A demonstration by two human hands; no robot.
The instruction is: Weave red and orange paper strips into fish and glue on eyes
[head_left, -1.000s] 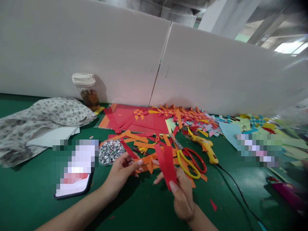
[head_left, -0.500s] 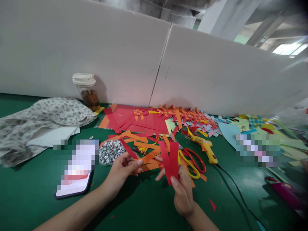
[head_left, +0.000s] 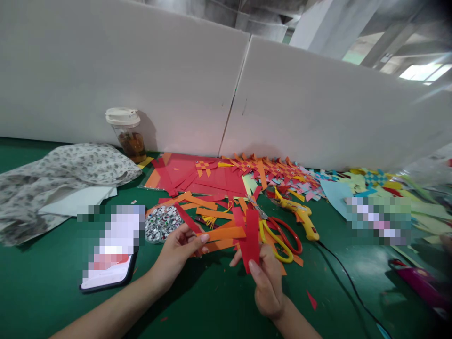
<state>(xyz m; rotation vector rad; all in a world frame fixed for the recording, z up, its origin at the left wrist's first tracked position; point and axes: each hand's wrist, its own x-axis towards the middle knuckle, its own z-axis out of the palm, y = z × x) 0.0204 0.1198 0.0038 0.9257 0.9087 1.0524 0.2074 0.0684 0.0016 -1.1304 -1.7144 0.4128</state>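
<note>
My left hand (head_left: 185, 245) pinches orange paper strips (head_left: 224, 233) and a red strip slanting up to the left, between thumb and fingers. Facing it, my right hand (head_left: 266, 278) grips a folded red paper strip (head_left: 252, 235) that stands upright. An orange strip's end passes between the two legs of the red strip. Beneath and behind the hands lie loose orange strips, a yellow tassel (head_left: 210, 220) and scissors (head_left: 286, 239) with red and yellow handles. The bag of googly eyes (head_left: 163, 224) is just left of my left hand.
A yellow glue gun (head_left: 302, 216) with a black cord lies to the right. Woven paper fish (head_left: 278, 169) and red sheets (head_left: 197, 176) line the back. A phone (head_left: 113, 254), patterned cloth (head_left: 84, 162) and lidded cup (head_left: 127, 134) are at left.
The orange strip in my left hand has swung level, its end now between the legs of the red strip. My right hand has barely moved while the red legs shifted.
</note>
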